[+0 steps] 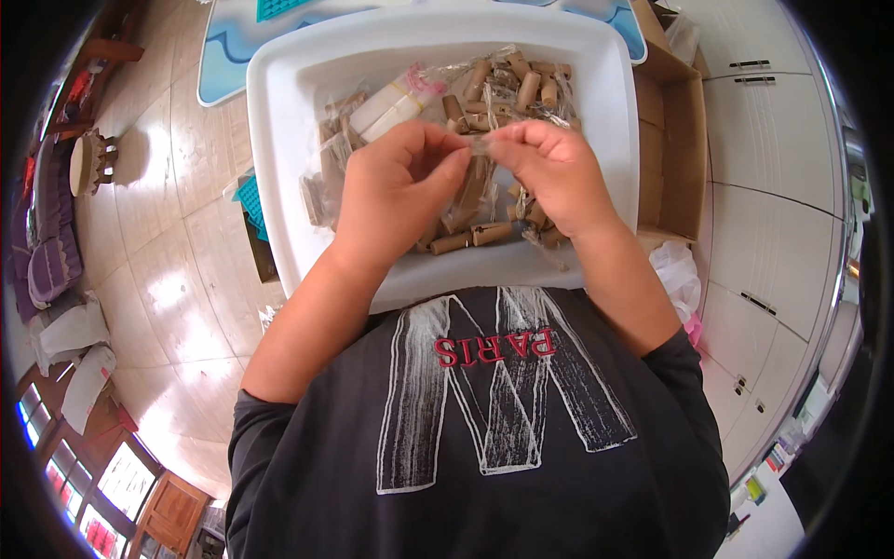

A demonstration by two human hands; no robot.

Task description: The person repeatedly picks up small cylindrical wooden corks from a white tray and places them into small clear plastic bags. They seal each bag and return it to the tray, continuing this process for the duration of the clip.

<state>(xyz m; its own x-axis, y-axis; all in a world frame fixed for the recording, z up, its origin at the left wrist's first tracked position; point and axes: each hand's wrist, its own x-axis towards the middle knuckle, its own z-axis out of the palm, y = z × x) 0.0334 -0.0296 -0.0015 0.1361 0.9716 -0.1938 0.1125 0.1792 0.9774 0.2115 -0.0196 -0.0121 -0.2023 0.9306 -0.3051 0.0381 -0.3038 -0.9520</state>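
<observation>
A white rectangular tub (pixel 279 112) rests against my body, filled with several short brown cylinders (pixel 484 233), many sealed in small clear plastic bags (pixel 521 84). My left hand (pixel 396 182) and my right hand (pixel 559 172) meet above the tub's middle. Both pinch the top edge of one small clear bag (pixel 480 143) between thumb and fingers. The bag hangs down between the hands with brown cylinders inside it. A bundle of pale sticks in plastic (pixel 391 102) lies at the tub's far left.
An open cardboard box (pixel 684 140) stands to the right of the tub, beside white cabinet doors (pixel 773 233). A blue and white mat (pixel 223 56) lies on the tiled floor beyond. A teal grid piece (pixel 250 200) sits left of the tub.
</observation>
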